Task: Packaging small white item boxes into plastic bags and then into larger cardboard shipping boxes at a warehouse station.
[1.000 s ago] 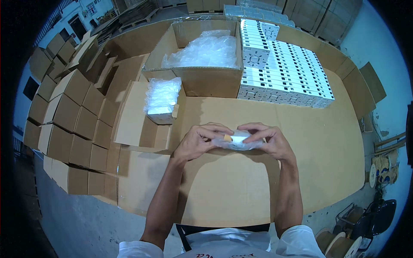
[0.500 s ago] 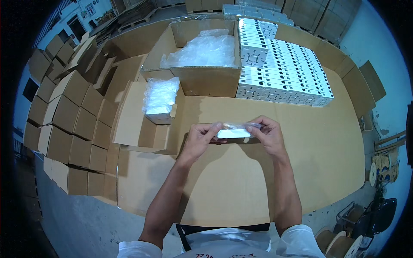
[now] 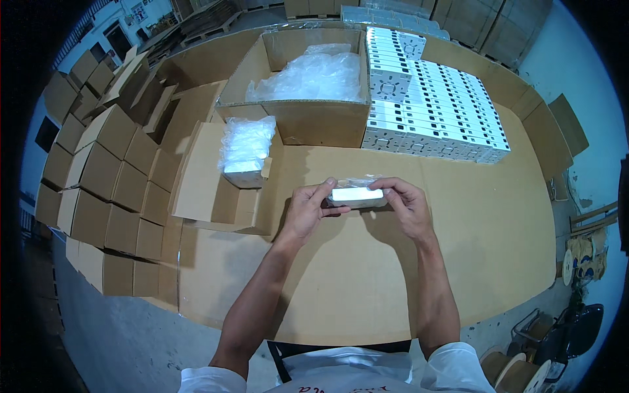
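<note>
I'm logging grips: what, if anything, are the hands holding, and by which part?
A small plastic-wrapped white box: left hand at its left end, right hand at its right end.

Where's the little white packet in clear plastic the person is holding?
In the head view, the white packet is just right of centre, held between the left hand and right hand, nearer the person than the large cardboard box.

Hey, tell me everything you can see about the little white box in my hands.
The white box looks slim and oblong, with a plain, bright face showing. Clear, crinkled plastic shows around it. It lies crosswise, roughly level, seemingly held above the brown cardboard surface, with your left hand at its left end and your right hand at its right. Its underside is hidden.
</note>
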A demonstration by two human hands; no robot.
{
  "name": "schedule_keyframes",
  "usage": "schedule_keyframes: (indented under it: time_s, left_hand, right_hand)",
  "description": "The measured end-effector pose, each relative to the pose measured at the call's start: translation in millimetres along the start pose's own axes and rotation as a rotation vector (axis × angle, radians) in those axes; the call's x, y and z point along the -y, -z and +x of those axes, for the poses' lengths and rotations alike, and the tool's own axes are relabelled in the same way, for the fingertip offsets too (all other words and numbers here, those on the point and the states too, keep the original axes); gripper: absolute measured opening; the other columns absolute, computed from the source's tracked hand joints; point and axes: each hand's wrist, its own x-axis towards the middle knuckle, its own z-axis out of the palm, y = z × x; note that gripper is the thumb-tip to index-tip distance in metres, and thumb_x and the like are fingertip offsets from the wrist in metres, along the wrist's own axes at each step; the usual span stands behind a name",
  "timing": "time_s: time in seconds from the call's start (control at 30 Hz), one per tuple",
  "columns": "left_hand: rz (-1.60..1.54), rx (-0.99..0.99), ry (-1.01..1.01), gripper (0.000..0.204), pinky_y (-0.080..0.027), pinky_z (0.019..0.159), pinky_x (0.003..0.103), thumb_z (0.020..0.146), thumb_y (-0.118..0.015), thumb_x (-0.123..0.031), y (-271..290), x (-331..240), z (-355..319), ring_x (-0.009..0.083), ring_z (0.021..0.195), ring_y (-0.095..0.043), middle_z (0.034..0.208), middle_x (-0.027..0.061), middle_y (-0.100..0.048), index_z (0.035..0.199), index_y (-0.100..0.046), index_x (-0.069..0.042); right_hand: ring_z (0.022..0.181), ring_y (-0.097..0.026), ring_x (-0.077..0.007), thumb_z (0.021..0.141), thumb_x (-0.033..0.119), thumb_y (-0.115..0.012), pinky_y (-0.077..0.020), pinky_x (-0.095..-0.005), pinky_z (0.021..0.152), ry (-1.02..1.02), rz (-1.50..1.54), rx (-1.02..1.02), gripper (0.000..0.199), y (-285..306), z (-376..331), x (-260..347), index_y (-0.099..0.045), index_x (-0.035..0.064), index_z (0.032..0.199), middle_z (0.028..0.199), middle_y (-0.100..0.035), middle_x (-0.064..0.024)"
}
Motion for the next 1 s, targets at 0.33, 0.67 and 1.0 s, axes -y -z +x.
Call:
schedule_keyframes:
  time_s: [0.33, 0.67, 1.0]
  left_hand:
    - [0.025, -0.018, -0.058, 0.043, -0.065, 0.084, 0.038, 0.107, -0.049, -0.024, -8.8, -1.6, -0.7, 0.0252, 0.107, -0.067, 0.122, 0.0181, -0.062, 0.138, -0.053, 0.004]
    - [0.189, 0.143, -0.129, 0.034, -0.062, 0.086, 0.033, 0.101, -0.058, -0.009, 1.4, 0.6, -4.5, 0.0234, 0.103, -0.069, 0.117, 0.0186, -0.066, 0.13, -0.056, 0.009]
    - [0.29, 0.099, -0.156, 0.035, -0.057, 0.077, 0.026, 0.091, -0.072, -0.007, 33.6, 3.7, -28.0, 0.0124, 0.084, -0.069, 0.099, 0.0092, -0.072, 0.124, -0.064, 0.005]
  right_hand:
    - [0.083, -0.064, -0.0085, 0.083, 0.003, -0.077, -0.0514, -0.0236, 0.068, 0.041, -0.239, -0.011, 0.03, -1.4, 0.0, 6.1, -0.073, 0.0048, 0.113, 0.107, -0.072, -0.0048]
    - [0.078, -0.065, -0.0149, 0.082, 0.004, -0.078, -0.0519, -0.0276, 0.067, 0.104, -0.476, -0.037, 0.024, -3.4, -1.4, 20.5, -0.073, 0.0034, 0.105, 0.095, -0.071, -0.0073]
    - [0.072, -0.066, -0.017, 0.084, 0.004, -0.076, -0.0539, -0.0302, 0.067, 0.15, -0.629, 0.021, 0.021, -44.5, -12.8, 33.6, -0.071, 0.0, 0.104, 0.087, -0.071, -0.011]
